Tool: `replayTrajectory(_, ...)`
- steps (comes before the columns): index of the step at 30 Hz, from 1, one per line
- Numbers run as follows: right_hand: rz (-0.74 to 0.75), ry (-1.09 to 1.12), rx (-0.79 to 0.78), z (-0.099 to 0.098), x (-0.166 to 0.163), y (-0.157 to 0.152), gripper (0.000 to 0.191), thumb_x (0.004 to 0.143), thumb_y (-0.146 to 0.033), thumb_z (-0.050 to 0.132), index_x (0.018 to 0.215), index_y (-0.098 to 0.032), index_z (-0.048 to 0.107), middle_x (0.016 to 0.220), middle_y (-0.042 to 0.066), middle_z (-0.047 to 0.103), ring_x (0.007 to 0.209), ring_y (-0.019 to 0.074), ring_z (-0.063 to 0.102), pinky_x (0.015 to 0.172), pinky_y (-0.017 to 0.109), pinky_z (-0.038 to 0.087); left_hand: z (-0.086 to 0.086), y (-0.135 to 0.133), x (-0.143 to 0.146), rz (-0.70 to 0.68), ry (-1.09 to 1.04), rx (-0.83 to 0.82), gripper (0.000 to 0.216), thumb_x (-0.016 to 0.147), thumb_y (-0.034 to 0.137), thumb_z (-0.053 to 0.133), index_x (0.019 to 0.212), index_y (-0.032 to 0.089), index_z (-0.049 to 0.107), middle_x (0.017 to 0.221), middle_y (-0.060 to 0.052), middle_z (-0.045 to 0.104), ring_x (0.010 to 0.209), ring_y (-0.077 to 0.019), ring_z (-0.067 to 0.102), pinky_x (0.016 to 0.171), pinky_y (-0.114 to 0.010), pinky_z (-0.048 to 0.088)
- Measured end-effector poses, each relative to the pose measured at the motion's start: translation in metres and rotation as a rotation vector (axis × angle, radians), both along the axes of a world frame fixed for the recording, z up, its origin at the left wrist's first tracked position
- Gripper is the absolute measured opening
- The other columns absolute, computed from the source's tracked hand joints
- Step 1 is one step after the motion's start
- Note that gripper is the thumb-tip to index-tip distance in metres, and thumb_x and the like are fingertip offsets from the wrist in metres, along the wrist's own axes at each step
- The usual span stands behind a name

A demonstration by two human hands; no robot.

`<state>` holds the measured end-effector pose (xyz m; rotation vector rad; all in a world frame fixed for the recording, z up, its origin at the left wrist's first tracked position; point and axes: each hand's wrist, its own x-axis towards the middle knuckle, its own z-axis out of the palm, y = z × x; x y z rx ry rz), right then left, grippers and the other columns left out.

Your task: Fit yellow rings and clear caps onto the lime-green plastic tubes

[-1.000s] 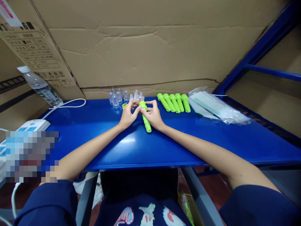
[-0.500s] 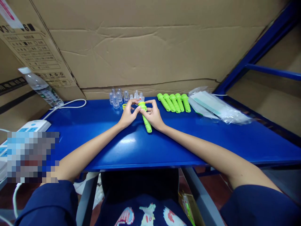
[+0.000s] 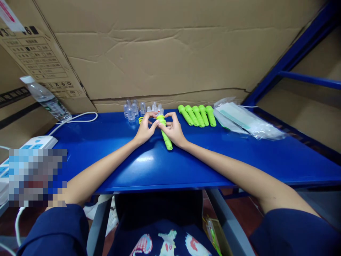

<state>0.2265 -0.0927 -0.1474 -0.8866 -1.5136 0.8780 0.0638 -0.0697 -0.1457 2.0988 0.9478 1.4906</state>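
Observation:
A bright green ribbed plastic handle [image 3: 166, 138] lies on the blue table [image 3: 106, 149], its far end between my two hands. My left hand [image 3: 145, 129] pinches that far end from the left with fingertips closed. From the right, my right hand [image 3: 174, 131] pinches the same end, index finger curled over it. A small yellow-green ring [image 3: 141, 120] lies just left of my left fingers. Several more green handles [image 3: 197, 116] lie side by side to the right. Small clear plastic caps [image 3: 134, 109] stand in a cluster behind my hands.
Clear plastic bags [image 3: 243, 121] lie at the right rear of the table. A water bottle [image 3: 46, 97] leans at the far left beside a white cable [image 3: 77, 117] and a white power strip [image 3: 34, 142]. Cardboard boxes [image 3: 165, 53] wall the back.
Hardly any motion: both hands stay pinched on the far end of the green handle, with only slight shifts of the fingertips.

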Motion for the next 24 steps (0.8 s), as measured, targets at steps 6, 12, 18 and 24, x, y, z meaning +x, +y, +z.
replayTrajectory(6, -0.013, 0.001, 0.014, 0.0, 0.002, 0.003, 0.054, 0.078, -0.057, 0.077, 0.104, -0.028, 0.04, 0.067, -0.007, 0.06, 0.043, 0.0111, 0.053, 0.041, 0.022, 0.037, 0.0, -0.006, 0.003, -0.012, 0.105, 0.034, 0.022, 0.099, 0.043, 0.053, 0.097, 0.021, 0.054, 0.132, -0.015, 0.062, 0.128, -0.0259, 0.058, 0.097, -0.041, 0.052)
replayTrajectory(12, -0.034, 0.03, 0.012, -0.002, 0.004, 0.009, 0.059, 0.076, -0.06, 0.076, 0.106, -0.027, 0.038, 0.068, -0.007, 0.061, 0.044, 0.0097, 0.052, 0.041, 0.021, 0.036, -0.001, -0.016, 0.01, -0.021, 0.124, 0.067, 0.017, 0.101, 0.039, 0.051, 0.103, 0.022, 0.052, 0.137, -0.016, 0.059, 0.135, -0.0263, 0.054, 0.111, -0.046, 0.044)
replayTrajectory(18, -0.023, 0.068, -0.013, -0.003, 0.002, 0.009, 0.065, 0.074, -0.063, 0.076, 0.107, -0.028, 0.033, 0.077, -0.004, 0.065, 0.048, 0.0123, 0.058, 0.045, 0.024, 0.043, -0.002, -0.019, 0.012, 0.039, 0.025, 0.04, 0.036, 0.098, 0.043, 0.059, 0.124, 0.024, 0.044, 0.14, -0.016, 0.057, 0.126, -0.0247, 0.06, 0.091, -0.037, 0.05)
replayTrajectory(24, -0.029, 0.046, -0.005, -0.005, 0.002, 0.011, 0.068, 0.075, -0.069, 0.073, 0.115, -0.027, 0.038, 0.088, 0.002, 0.072, 0.052, 0.0139, 0.064, 0.047, 0.025, 0.046, 0.001, -0.019, 0.012, 0.077, 0.03, 0.073, 0.037, 0.097, 0.045, 0.06, 0.125, 0.023, 0.051, 0.132, -0.014, 0.059, 0.122, -0.0262, 0.061, 0.085, -0.035, 0.052)
